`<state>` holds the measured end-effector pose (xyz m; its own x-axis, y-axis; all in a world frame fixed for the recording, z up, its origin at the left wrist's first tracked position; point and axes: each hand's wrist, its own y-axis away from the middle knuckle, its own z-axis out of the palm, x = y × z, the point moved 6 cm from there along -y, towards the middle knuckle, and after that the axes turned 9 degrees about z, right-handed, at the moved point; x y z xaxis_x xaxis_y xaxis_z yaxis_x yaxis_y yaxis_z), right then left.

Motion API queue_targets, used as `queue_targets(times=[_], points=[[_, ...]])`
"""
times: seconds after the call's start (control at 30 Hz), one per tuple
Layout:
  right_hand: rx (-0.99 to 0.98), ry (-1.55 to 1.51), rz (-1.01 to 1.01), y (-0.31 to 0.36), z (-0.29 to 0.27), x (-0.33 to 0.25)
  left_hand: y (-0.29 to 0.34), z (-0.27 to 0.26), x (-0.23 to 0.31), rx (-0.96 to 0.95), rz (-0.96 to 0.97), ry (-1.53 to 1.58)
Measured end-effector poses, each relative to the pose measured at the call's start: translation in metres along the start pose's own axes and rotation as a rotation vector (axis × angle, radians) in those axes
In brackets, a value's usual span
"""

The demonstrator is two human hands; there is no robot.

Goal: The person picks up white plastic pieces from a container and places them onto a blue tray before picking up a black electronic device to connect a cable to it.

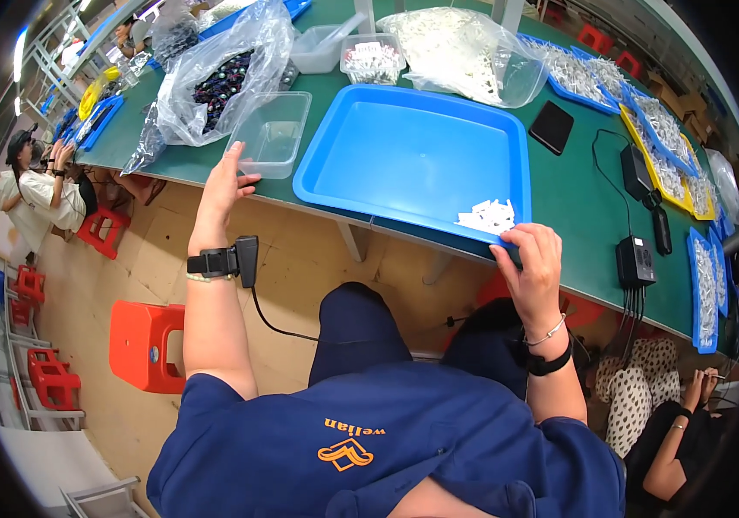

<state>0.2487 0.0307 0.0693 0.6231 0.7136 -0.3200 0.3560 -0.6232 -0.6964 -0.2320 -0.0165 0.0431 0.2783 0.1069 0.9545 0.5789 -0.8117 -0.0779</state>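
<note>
Head view: spread left hand (224,187) at clear container (281,134), right hand (538,268) curled at blue tray (413,151), grip unclear.

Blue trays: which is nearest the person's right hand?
The large blue tray ahead, white pieces in its near right corner; others lie farther from the right hand.

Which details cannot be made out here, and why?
Head: number of white pieces in the tray; too small, heaped.
Head: exact shape of dark parts; too small, partly covered by the bag.
Head: whether the left hand touches the clear box; overlap hides contact.
Head: rest of the co-worker at right; cut off by the dark rim.
</note>
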Motion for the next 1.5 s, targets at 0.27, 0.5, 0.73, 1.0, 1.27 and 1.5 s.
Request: queue_targets(times=[0.27, 0.5, 0.73, 1.0, 1.27, 1.5], points=[[0.043, 0.032, 0.025, 0.011, -0.016, 0.022, -0.022, 0.010, 0.001, -0.043, 0.015, -0.147], [0.076, 0.016, 0.006, 0.010, -0.016, 0.033, -0.063, 0.032, 0.013, -0.004, 0.066, -0.132], [0.118, -0.018, -0.004, 0.018, -0.015, 0.034, -0.092, 0.052, 0.015, 0.037, 0.140, 0.083], [0.137, -0.006, 0.004, 0.019, -0.014, 0.037, -0.098, 0.046, 0.079, 0.215, 0.709, -0.552], [0.141, 0.015, -0.023, 0.017, -0.012, 0.034, -0.198, 0.087, 0.102, 0.026, 0.719, -0.833], [0.138, 0.045, -0.059, 0.019, -0.013, 0.030, -0.263, 0.113, 0.091, -0.115, 0.566, -0.980]])
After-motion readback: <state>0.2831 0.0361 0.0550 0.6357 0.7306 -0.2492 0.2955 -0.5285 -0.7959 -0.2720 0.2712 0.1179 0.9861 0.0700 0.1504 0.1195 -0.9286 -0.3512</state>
